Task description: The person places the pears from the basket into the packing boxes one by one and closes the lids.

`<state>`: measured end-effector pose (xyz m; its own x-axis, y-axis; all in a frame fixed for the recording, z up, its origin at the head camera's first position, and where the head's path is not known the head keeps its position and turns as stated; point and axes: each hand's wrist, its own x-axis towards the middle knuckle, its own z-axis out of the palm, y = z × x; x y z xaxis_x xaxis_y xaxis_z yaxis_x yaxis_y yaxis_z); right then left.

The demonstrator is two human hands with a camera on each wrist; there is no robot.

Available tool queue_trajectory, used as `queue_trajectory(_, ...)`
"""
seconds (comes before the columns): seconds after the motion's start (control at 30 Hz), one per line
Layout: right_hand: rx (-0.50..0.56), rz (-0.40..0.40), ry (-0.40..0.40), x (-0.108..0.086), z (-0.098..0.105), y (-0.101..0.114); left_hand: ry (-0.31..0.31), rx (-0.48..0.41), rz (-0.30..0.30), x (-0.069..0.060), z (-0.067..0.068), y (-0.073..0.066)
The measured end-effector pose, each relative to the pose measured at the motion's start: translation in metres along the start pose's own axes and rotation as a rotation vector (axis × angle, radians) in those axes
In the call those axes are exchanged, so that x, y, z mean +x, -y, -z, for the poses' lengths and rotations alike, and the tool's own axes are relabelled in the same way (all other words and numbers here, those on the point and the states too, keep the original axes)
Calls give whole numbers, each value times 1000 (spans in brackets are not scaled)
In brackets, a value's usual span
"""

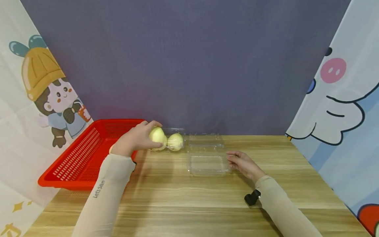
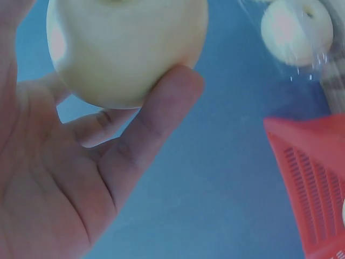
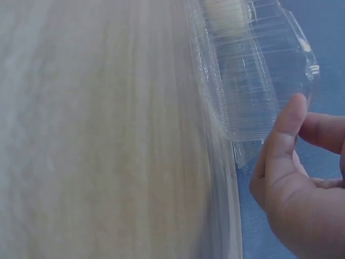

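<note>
My left hand [image 1: 134, 138] grips a pale yellow apple [image 2: 126, 48] between thumb and fingers, above the left end of a clear plastic container [image 1: 177, 130] by the back wall. Another apple [image 1: 175, 142] sits in that container, and part of one more shows below the held apple. To the right, a second clear container [image 1: 207, 163] lies opened out, its base toward me and its other half behind. My right hand [image 1: 242, 164] pinches this second container's right edge between thumb and index finger; the right wrist view shows the ribbed clear plastic [image 3: 242, 81] at the fingertips.
A red slotted basket [image 1: 74, 182] stands at the left, partly behind my left forearm. At the right edge of the left wrist view, a sliver of something pale [image 2: 343, 213] shows by the basket. A dark grey wall [image 1: 189, 65] closes off the wooden table [image 1: 189, 207] at the back.
</note>
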<state>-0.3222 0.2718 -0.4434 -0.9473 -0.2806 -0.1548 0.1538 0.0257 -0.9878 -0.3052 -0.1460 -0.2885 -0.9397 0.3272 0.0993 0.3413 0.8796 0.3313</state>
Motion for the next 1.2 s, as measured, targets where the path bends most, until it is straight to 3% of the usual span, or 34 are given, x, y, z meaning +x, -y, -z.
queue_trajectory(0.2, -7, -2, 1, 1, 0, 0, -35, 10, -70, 7, -19, -15)
queue_trajectory(0.33, -11, -7, -3, 0, 0, 0, -66, -13, -127, 16, -37, -26)
queue_trajectory(0.47, -10, -9, -12, 0, 0, 0, -58, -47, -157, 24, -57, -39)
queue_trajectory(0.73, -26, -4, -9, 0, 0, 0, -31, -67, -187, 33, -86, -63)
queue_trajectory(1.2, -24, -2, -9, 2, 1, -1, 35, -125, -187, 49, -117, -91)
